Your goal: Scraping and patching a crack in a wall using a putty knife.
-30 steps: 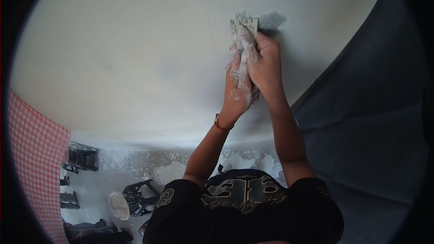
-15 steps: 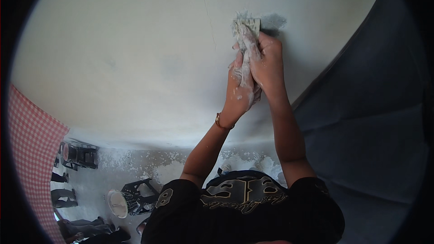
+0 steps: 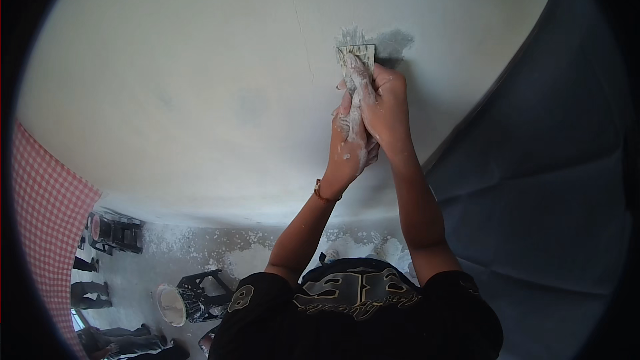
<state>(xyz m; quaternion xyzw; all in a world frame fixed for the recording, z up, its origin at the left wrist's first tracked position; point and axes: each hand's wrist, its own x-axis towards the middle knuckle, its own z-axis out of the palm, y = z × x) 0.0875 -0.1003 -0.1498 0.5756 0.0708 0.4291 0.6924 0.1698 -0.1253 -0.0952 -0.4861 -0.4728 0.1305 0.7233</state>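
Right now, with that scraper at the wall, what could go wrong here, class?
1. White paste smears the left hand and right hand, so their shared grip on the scraper might slip.
2. The scraper's straight edge appears to be against or very near the wall; a tilted corner could gouge the surface.
3. White spatter lies on the floor, which might make footing slippery.

has a red-and-white checkered cloth (image 3: pixel 50 213) hanging along the left edge and a dark, creased sheet (image 3: pixel 533 227) filling the right. lower down, shows a grey floor (image 3: pixel 133 283) strewn with white flecks (image 3: pixel 177 237), a black stool (image 3: pixel 190 285), another dark stool (image 3: pixel 123 235) farther left, and other people's trousered legs (image 3: pixel 90 295) near the cloth.
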